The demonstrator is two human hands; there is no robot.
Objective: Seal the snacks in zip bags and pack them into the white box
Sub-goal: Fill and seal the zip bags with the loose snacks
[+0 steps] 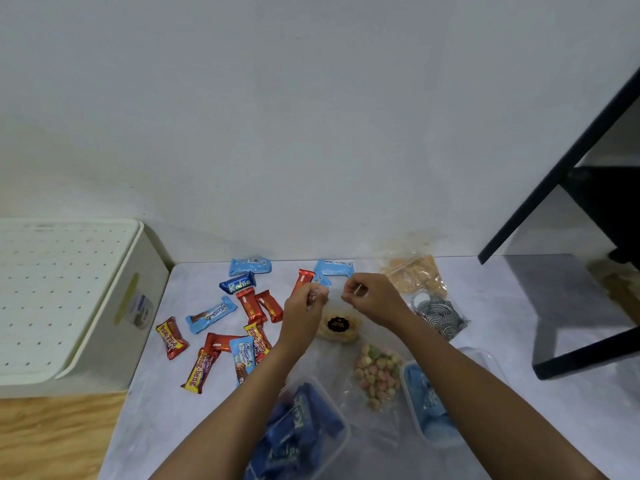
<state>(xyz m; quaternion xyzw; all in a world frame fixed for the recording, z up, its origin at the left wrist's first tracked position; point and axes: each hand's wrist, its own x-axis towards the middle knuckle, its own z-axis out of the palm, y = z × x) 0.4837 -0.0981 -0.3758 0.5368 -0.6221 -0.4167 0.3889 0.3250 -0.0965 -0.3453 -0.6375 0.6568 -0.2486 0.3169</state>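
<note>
Tub (343, 445) of blue bars sits nearest. Well right of the white box (104, 323), left hand (304, 306) and right hand (372, 297) pinch the zip bag (341, 329) mouth, probably to seal it.

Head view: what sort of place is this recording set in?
Probably a plain room at home: a pale marbled surface against a bare white wall, a white box on a wood-grain floor, a black furniture frame.
</note>
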